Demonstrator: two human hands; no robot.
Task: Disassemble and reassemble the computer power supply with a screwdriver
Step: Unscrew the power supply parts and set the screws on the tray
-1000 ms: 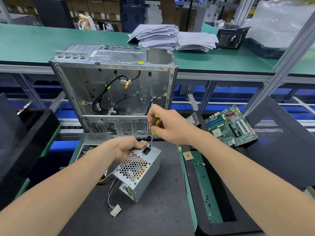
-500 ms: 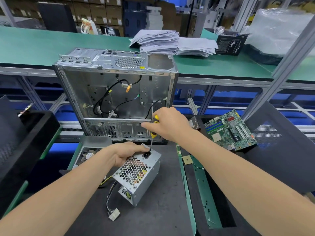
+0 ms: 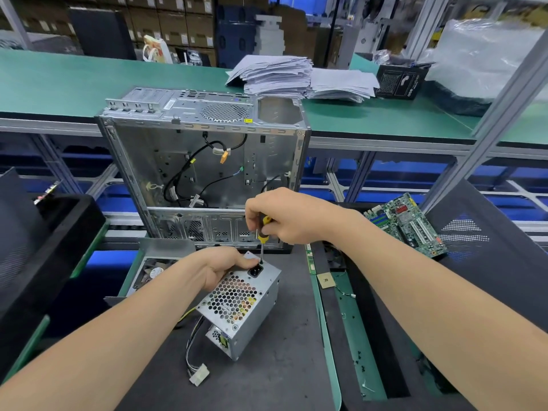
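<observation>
Straight below my right grip [image 3: 290,216], at its 6 o'clock, lies the spot this move turns on: the far corner of the grey sheet-metal power supply box with the honeycomb vent grille [image 3: 237,304], just beside its black mains socket [image 3: 255,272]. That grip is clenched round the yellow-and-black-handled screwdriver [image 3: 262,232], whose thin shaft runs nearly upright, handle at 12 and tip at 6. The tip meets the box face by the socket, but whether it sits in a screw head is too small to tell. The box rests tilted on the dark grey worktop [image 3: 281,366], vent face up toward me. Its long axis runs from 1 o'clock at the socket end to 7 o'clock at the near end, where a bundle of wires with a white plug [image 3: 199,378] trails out. My left grip [image 3: 219,266] is wrapped over the box's far-left edge, at about its 10 o'clock, fingers close to the socket. I judge the right does the turning, so the shaft should line up with the screw while the left resists the twist.
</observation>
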